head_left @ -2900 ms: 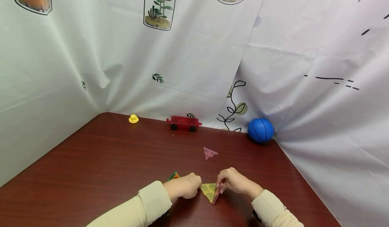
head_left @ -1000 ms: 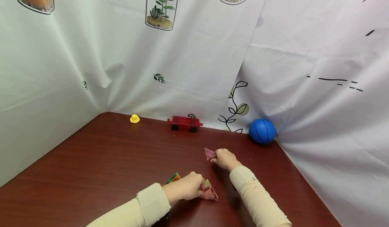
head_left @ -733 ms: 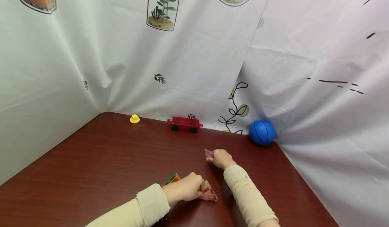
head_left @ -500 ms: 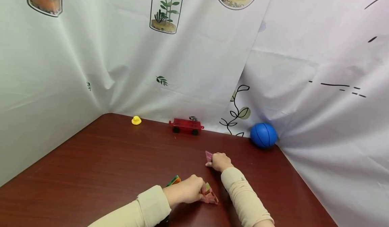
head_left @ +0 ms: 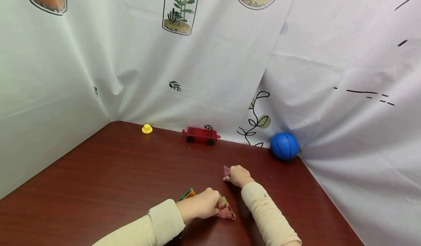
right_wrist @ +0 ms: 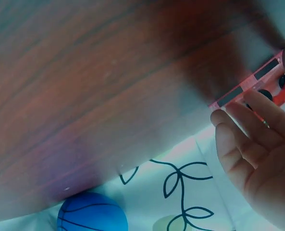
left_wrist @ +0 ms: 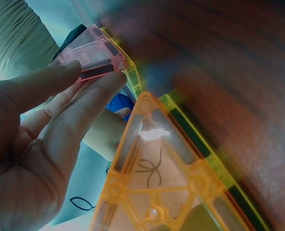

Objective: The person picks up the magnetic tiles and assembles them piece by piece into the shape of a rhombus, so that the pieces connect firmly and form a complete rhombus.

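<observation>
My left hand [head_left: 207,205] pinches a pink triangular magnetic tile [head_left: 226,212] between thumb and fingers. A yellow tile [left_wrist: 132,79] is joined along its edge, as the left wrist view shows. Farther up the table, my right hand [head_left: 239,175] grips a second pink triangular magnetic tile [right_wrist: 250,83] at its edges, tilted off the table. The hand hides part of that tile in the head view. Beside my left wrist stands an orange triangular tile [left_wrist: 116,185] with a yellow-green tile [left_wrist: 231,185] against it, mostly covered by the arm in the head view.
Along the back edge of the brown table [head_left: 131,173] are a yellow toy duck [head_left: 147,129], a red toy wagon [head_left: 201,135] with black wheels, and a blue ball [head_left: 284,146] at the far right corner. A printed white curtain [head_left: 210,63] borders the table.
My right hand let go of the joined tiles, reached forward and took hold of the far pink tile. The joined tiles in my left hand have turned, pink side toward the head camera.
</observation>
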`<control>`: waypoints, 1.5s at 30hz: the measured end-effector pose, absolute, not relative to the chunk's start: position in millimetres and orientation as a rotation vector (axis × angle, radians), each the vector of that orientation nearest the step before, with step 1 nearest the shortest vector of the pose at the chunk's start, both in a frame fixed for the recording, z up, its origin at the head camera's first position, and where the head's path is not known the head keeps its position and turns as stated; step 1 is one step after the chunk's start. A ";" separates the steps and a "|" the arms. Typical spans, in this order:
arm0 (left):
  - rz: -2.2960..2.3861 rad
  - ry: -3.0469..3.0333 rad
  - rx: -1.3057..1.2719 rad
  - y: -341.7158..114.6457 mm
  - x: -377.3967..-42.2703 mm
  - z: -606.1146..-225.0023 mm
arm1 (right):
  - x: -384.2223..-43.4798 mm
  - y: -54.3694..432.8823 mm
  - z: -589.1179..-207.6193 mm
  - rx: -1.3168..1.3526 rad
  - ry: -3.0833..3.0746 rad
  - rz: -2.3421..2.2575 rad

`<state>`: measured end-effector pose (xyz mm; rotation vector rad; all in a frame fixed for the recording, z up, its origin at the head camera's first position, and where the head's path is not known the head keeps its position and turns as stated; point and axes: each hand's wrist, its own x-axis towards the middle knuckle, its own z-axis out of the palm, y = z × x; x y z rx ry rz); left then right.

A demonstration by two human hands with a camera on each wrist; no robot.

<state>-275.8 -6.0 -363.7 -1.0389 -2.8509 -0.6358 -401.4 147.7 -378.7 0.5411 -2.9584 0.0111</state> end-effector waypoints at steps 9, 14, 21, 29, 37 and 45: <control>-0.621 -2.860 -1.031 -6.6 -276.0 -363.1 | -400.2 156.8 -370.7 0.718 -2.865 -0.082; -0.664 -2.873 -1.031 -6.6 -274.1 -363.8 | -401.9 166.8 -375.5 0.723 -2.738 -0.121; -0.659 -2.879 -1.045 -3.9 -272.5 -364.4 | -397.4 178.5 -375.4 0.557 -2.749 0.324; -0.659 -2.857 -1.050 -5.9 -274.5 -362.2 | -381.1 181.0 -365.6 0.516 -2.802 0.615; -0.660 -2.860 -1.051 -7.6 -275.0 -361.3 | -363.2 178.0 -359.6 0.554 -2.807 0.742; -0.666 -2.865 -1.042 -7.4 -275.9 -362.1 | -353.9 176.9 -359.4 0.580 -2.776 0.737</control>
